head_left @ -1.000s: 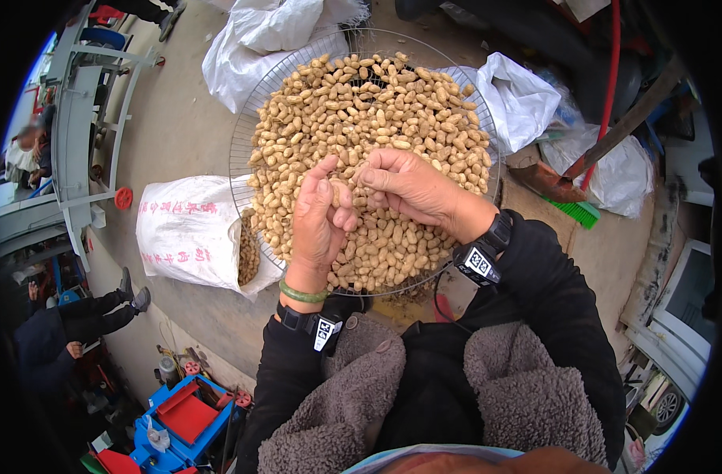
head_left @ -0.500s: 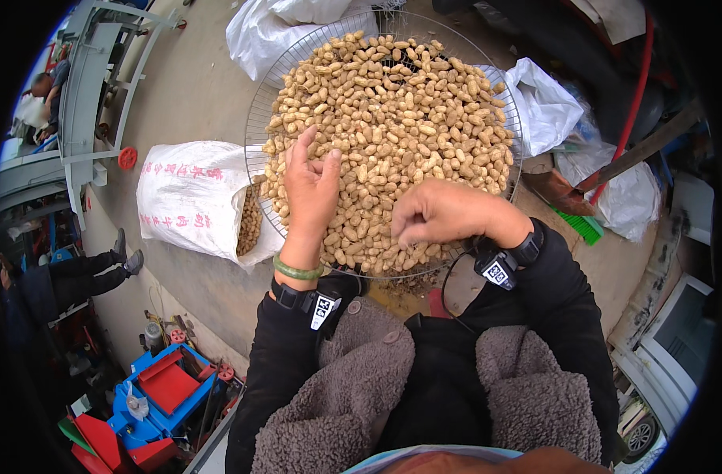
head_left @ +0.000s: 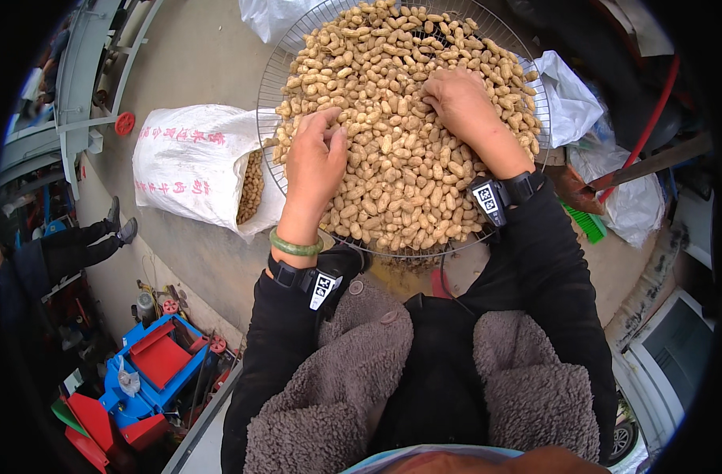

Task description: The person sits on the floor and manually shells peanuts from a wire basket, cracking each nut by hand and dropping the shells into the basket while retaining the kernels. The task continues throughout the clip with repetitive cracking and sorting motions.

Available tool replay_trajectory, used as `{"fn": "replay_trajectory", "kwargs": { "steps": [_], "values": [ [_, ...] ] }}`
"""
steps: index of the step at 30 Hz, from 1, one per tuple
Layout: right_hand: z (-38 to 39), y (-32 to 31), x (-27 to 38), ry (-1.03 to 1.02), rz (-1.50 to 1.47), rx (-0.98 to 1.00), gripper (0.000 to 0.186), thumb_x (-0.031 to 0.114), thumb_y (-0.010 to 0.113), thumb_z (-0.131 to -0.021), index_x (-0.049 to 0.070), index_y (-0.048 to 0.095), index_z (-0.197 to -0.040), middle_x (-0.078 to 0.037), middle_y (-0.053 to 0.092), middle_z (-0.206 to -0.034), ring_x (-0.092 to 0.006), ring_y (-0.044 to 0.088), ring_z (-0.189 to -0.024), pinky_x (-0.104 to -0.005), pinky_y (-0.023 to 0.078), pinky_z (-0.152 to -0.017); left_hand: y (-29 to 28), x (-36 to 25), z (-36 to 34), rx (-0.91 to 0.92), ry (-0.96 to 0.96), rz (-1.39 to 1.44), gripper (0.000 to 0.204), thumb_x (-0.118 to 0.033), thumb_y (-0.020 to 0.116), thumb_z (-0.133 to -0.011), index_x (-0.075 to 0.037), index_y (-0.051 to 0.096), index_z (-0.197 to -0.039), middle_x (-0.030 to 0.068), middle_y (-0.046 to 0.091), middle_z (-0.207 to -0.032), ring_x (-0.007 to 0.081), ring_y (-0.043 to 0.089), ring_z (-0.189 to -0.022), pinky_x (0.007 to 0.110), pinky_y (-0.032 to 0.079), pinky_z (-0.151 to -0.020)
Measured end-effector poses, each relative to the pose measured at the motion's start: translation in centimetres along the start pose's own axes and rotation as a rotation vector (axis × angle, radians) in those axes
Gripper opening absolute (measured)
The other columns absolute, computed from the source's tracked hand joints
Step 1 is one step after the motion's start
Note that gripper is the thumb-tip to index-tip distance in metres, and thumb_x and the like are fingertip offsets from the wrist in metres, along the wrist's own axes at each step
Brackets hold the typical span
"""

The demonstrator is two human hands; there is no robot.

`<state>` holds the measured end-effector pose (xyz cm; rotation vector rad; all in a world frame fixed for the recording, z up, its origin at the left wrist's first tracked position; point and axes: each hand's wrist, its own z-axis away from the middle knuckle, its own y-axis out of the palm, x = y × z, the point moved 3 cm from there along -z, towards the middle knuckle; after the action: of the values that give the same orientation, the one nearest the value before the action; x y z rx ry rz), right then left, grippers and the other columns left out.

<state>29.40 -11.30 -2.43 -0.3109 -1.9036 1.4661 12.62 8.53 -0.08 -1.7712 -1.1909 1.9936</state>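
Note:
A round wire basket [head_left: 266,130] full of unshelled peanuts [head_left: 396,170] is in front of me. My left hand [head_left: 316,162] hovers over the left part of the heap. Its fingers are bent but the thumb stands apart, and I see nothing held. My right hand [head_left: 463,107] reaches to the right of the heap's middle, back upward, with curled fingers drawn together down at the peanuts. What its fingertips hold, if anything, is hidden. A green bangle [head_left: 296,246] is on my left wrist.
Left of the basket lies a white woven sack [head_left: 195,162], peanuts showing at its mouth. White plastic bags [head_left: 570,99], a green brush [head_left: 588,223] and a rusty metal tool [head_left: 570,186] are on the right. Blue and red machinery [head_left: 155,363] stands lower left. A person's legs [head_left: 84,233] show at left.
My right hand has moved away from me and slightly right, from above the near edge to farther over the peanuts. The left hand's fingers have bent more. The whole view has shifted a little.

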Motion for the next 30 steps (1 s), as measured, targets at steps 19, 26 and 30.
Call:
{"fn": "replay_trajectory", "kwargs": {
  "steps": [19,26,30],
  "values": [
    [3.8,-1.6,4.8,0.134,-1.299,0.172,0.011,0.014,0.06,-0.103,0.003,0.063,-0.101,0.003,0.062,-0.083,-0.0039,0.056,-0.074,-0.0219,0.048,-0.065,4.8,-4.4,1.4,0.396,-0.151,0.915,0.035,-0.008,0.066,-0.101,0.004,0.059,-0.133,0.0047,0.072,-0.102,0.0088,0.065,-0.089,0.025,0.054,-0.08],
    [4.3,-3.1,4.4,0.326,-1.775,0.333,0.013,0.018,0.061,-0.105,0.005,0.065,-0.106,0.0,0.064,-0.089,-0.0049,0.055,-0.074,-0.0213,0.046,-0.065,1.6,-3.1,0.5,0.411,0.018,0.455,0.024,-0.009,0.063,-0.103,-0.001,0.071,-0.124,0.0042,0.073,-0.103,0.0124,0.069,-0.095,0.025,0.055,-0.084],
    [7.3,-5.1,6.5,-0.099,-1.323,0.978,0.019,0.018,0.063,-0.103,0.001,0.071,-0.108,-0.005,0.071,-0.1,-0.0127,0.066,-0.086,-0.0256,0.052,-0.073,0.1,-3.3,0.2,0.164,0.146,-0.047,0.018,-0.014,0.079,-0.089,-0.006,0.076,-0.105,0.0065,0.066,-0.095,0.019,0.064,-0.094,0.032,0.052,-0.081]
  ]
}}
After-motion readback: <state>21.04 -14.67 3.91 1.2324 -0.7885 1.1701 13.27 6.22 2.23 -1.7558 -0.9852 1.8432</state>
